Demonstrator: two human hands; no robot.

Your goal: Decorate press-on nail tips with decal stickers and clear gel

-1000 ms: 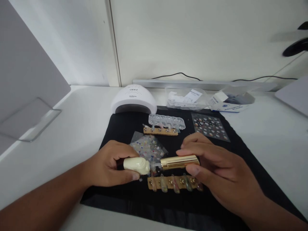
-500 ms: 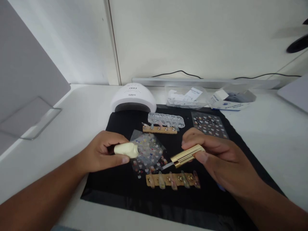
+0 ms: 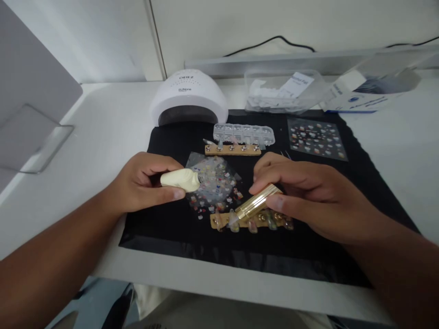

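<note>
My left hand (image 3: 147, 185) is closed around a cream nail polish bottle (image 3: 180, 179), tilted with its open neck to the right. Between the thumb and fingers of my right hand (image 3: 302, 192) is a gold-capped nail polish brush (image 3: 255, 203). Its bristles point down and left, over the left part of the near nail tip strip (image 3: 243, 221); whether they touch a nail cannot be told. Several clear, decorated false nails sit on that strip. Sticker sheets (image 3: 214, 183) lie between my hands, and a second nail strip (image 3: 233, 150) is farther back.
A white nail lamp (image 3: 188, 98) stands at the back left. Behind the far strip is a clear compartment case (image 3: 243, 134). A plastic tub (image 3: 281, 93), an open carton (image 3: 366, 98) and another sticker sheet (image 3: 317, 138) are at the right. A black mat (image 3: 164, 228) covers the table's middle.
The brush has moved down and left, from above the near strip to over its nails. My left hand still holds the bottle. The view has tipped downward, showing the table's front edge.
</note>
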